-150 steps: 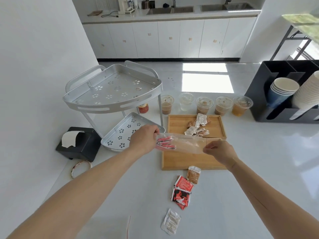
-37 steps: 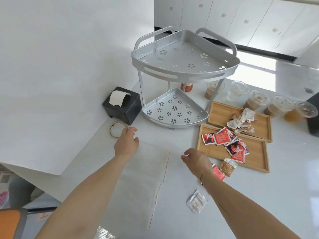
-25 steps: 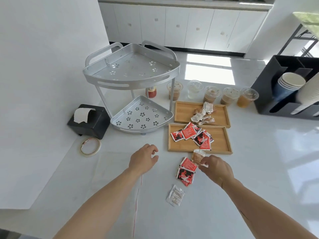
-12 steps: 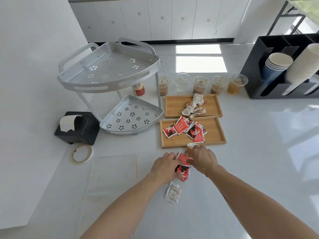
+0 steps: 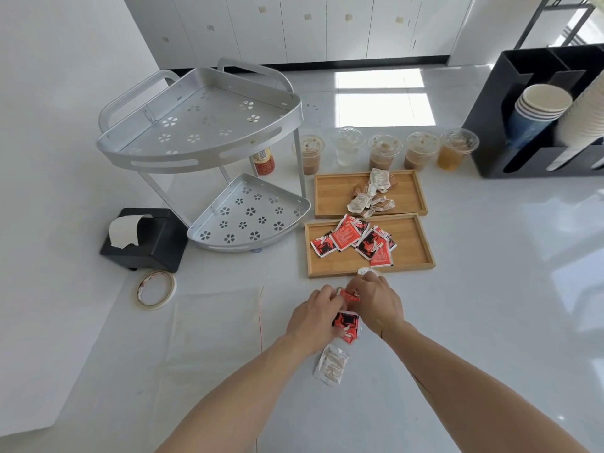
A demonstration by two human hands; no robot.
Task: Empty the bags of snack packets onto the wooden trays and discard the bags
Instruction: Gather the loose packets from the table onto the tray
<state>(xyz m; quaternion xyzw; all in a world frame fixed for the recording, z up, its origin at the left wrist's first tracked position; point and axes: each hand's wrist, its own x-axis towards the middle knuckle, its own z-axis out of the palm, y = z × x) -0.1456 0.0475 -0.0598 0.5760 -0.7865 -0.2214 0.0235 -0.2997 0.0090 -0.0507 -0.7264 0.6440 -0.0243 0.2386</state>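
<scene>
Tape roll [image 5: 156, 290] far left, near black tissue box [image 5: 143, 238]. Empty clear bag [image 5: 215, 325] flat on the table. Left hand [image 5: 315, 317] and right hand [image 5: 377, 302], fingers curled, gather loose red packets [image 5: 345, 322] between them; exact grip hidden. White packet [image 5: 330, 363] just below. Near wooden tray [image 5: 415, 246] holds red packets, far wooden tray [image 5: 333, 194] brown and white ones. Lidded drink cups [image 5: 385, 152] behind.

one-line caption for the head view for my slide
Both hands, left hand and right hand, gather red snack packets off the white table, just in front of the nearer wooden tray.
</scene>
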